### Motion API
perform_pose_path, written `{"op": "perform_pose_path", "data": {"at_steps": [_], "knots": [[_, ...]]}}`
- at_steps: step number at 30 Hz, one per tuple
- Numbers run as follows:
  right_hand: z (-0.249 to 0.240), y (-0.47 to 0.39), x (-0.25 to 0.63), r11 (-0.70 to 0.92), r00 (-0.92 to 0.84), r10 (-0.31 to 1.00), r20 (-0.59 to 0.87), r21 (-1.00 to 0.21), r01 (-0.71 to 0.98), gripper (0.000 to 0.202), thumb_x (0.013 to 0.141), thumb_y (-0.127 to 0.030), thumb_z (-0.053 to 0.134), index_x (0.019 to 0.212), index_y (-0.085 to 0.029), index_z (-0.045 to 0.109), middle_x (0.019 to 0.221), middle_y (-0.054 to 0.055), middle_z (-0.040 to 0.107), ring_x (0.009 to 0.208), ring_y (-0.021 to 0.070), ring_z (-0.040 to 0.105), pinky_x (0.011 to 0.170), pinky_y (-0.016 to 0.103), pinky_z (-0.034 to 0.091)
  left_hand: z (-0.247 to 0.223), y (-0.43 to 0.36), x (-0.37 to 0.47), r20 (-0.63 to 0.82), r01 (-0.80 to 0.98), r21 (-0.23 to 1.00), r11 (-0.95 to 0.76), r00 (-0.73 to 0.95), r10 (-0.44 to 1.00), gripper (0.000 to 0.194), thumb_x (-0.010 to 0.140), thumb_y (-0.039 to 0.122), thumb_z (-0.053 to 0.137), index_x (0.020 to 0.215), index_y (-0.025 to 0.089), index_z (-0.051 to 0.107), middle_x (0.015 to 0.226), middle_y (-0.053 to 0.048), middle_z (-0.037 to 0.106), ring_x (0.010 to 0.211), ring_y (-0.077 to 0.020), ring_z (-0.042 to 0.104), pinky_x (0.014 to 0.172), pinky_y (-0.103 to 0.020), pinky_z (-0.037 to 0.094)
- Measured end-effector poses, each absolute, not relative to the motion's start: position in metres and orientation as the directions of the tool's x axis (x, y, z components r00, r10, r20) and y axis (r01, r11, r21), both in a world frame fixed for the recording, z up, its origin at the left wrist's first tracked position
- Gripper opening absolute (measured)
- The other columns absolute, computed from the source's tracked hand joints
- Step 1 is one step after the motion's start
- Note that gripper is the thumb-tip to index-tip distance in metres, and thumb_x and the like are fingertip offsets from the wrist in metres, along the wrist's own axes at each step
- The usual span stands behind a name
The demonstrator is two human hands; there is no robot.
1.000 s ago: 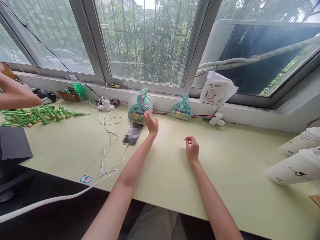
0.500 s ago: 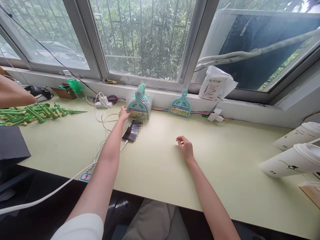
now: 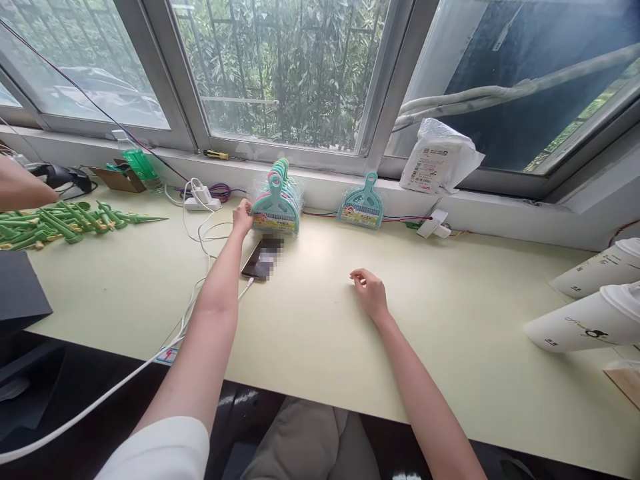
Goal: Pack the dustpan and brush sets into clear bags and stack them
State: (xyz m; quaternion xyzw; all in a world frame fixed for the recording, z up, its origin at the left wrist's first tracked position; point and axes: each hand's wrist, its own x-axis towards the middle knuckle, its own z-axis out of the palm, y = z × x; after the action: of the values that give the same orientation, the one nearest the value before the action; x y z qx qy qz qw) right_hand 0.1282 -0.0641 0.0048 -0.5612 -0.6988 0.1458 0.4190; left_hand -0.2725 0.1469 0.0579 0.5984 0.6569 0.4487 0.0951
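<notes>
My left hand (image 3: 243, 218) is at the left edge of a row of wrapped dustpan-and-brush sets (image 3: 275, 210), its fingers closed on the front set's side. These sets stand upright against the wall below the window. A single turquoise set (image 3: 361, 205) leans on the wall to their right. My right hand (image 3: 369, 291) rests on the table with its fingers curled together; whether anything is between them is too small to tell. A phone (image 3: 260, 259) with a white cable lies just below my left hand.
Green plastic pieces (image 3: 65, 223) are heaped at the left, near another person's arm (image 3: 23, 187). A power strip (image 3: 201, 203) and cables lie behind. White cups (image 3: 580, 323) are at the right edge. A wrapped package (image 3: 440, 159) sits on the sill.
The front dustpan set stands slightly apart from the row behind it, with my left hand at its side. My right hand is nearly unmoved. The view has shifted slightly.
</notes>
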Motion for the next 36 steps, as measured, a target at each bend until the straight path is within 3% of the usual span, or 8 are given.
{"op": "perform_pose_path", "data": {"at_steps": [7, 11, 15, 19, 23, 28, 32, 36], "knots": [[0.005, -0.065, 0.129, 0.331, -0.037, 0.911, 0.411, -0.674, 0.66, 0.02, 0.087, -0.023, 0.042, 0.088, -0.024, 0.062, 0.089, 0.002, 0.07, 0.075, 0.0175, 0.064, 0.069, 0.033, 0.05, 0.108, 0.128, -0.235, 0.547, 0.65, 0.652, -0.389, -0.048, 0.836, 0.028, 0.066, 0.03, 0.069, 0.091, 0.017, 0.067, 0.074, -0.002, 0.063, 0.074, -0.0169, 0.057, 0.071, -0.027, 0.042], [0.008, -0.069, 0.128, 0.36, -0.002, 0.874, 0.487, -0.644, 0.675, 0.023, 0.09, -0.025, 0.039, 0.095, -0.023, 0.061, 0.095, 0.005, 0.069, 0.078, 0.0184, 0.062, 0.068, 0.033, 0.05, 0.131, 0.098, -0.176, 0.528, 0.314, 0.789, -0.528, 0.092, 0.844, 0.035, 0.077, 0.036, 0.063, 0.107, 0.019, 0.059, 0.088, -0.004, 0.064, 0.083, -0.0183, 0.061, 0.074, -0.031, 0.048], [0.017, -0.076, 0.13, 0.432, 0.106, 0.704, 0.702, -0.542, 0.721, 0.027, 0.093, -0.03, 0.037, 0.114, -0.023, 0.054, 0.118, 0.011, 0.059, 0.108, 0.0229, 0.055, 0.083, 0.039, 0.049, 0.111, 0.06, -0.085, 0.305, -0.103, 0.949, -0.297, 0.073, 0.95, 0.041, 0.083, 0.039, 0.059, 0.119, 0.025, 0.046, 0.104, -0.005, 0.063, 0.089, -0.0208, 0.065, 0.074, -0.037, 0.053], [0.022, -0.081, 0.139, 0.398, 0.119, 0.642, 0.757, -0.462, 0.793, 0.029, 0.096, -0.03, 0.033, 0.116, -0.022, 0.053, 0.124, 0.013, 0.054, 0.121, 0.0244, 0.047, 0.101, 0.046, 0.036, 0.055, 0.026, -0.005, 0.063, -0.373, 0.928, -0.014, 0.12, 0.991, 0.051, 0.075, 0.039, 0.07, 0.115, 0.025, 0.042, 0.112, -0.008, 0.061, 0.087, -0.0214, 0.066, 0.074, -0.039, 0.055], [0.022, -0.08, 0.15, 0.275, 0.171, 0.7, 0.693, -0.484, 0.831, 0.036, 0.097, -0.034, 0.027, 0.102, -0.02, 0.06, 0.11, 0.013, 0.06, 0.109, 0.0264, 0.052, 0.095, 0.046, 0.037, 0.007, 0.005, 0.024, -0.087, -0.424, 0.897, 0.126, 0.112, 0.99, 0.053, 0.069, 0.036, 0.075, 0.108, 0.024, 0.042, 0.109, -0.009, 0.062, 0.087, -0.0216, 0.067, 0.076, -0.04, 0.054], [0.021, -0.072, 0.159, 0.345, 0.151, 0.67, 0.727, -0.485, 0.804, 0.035, 0.096, -0.036, 0.031, 0.115, -0.021, 0.057, 0.122, 0.014, 0.057, 0.117, 0.0256, 0.049, 0.1, 0.045, 0.036, -0.005, -0.002, 0.01, -0.066, -0.411, 0.908, 0.079, 0.045, 0.997, 0.051, 0.071, 0.03, 0.074, 0.108, 0.025, 0.039, 0.112, -0.007, 0.061, 0.089, -0.0197, 0.067, 0.078, -0.038, 0.055], [0.012, -0.061, 0.167, 0.334, 0.026, 0.86, 0.509, -0.601, 0.726, 0.04, 0.093, -0.044, 0.036, 0.08, -0.02, 0.065, 0.086, 0.01, 0.069, 0.087, 0.0238, 0.063, 0.086, 0.039, 0.046, 0.002, -0.004, 0.006, -0.046, -0.402, 0.913, 0.067, 0.063, 0.997, 0.056, 0.069, 0.031, 0.074, 0.112, 0.024, 0.039, 0.113, -0.007, 0.061, 0.088, -0.0201, 0.067, 0.076, -0.038, 0.056], [0.005, -0.05, 0.178, 0.234, 0.22, 0.913, 0.344, -0.882, 0.41, 0.043, 0.087, -0.055, 0.044, 0.075, -0.02, 0.065, 0.073, 0.005, 0.07, 0.066, 0.0186, 0.064, 0.067, 0.032, 0.052, 0.011, -0.01, 0.005, 0.017, -0.393, 0.919, 0.033, 0.124, 0.992, 0.063, 0.069, 0.036, 0.073, 0.122, 0.028, 0.039, 0.122, -0.006, 0.059, 0.092, -0.0204, 0.066, 0.075, -0.036, 0.056]]}}
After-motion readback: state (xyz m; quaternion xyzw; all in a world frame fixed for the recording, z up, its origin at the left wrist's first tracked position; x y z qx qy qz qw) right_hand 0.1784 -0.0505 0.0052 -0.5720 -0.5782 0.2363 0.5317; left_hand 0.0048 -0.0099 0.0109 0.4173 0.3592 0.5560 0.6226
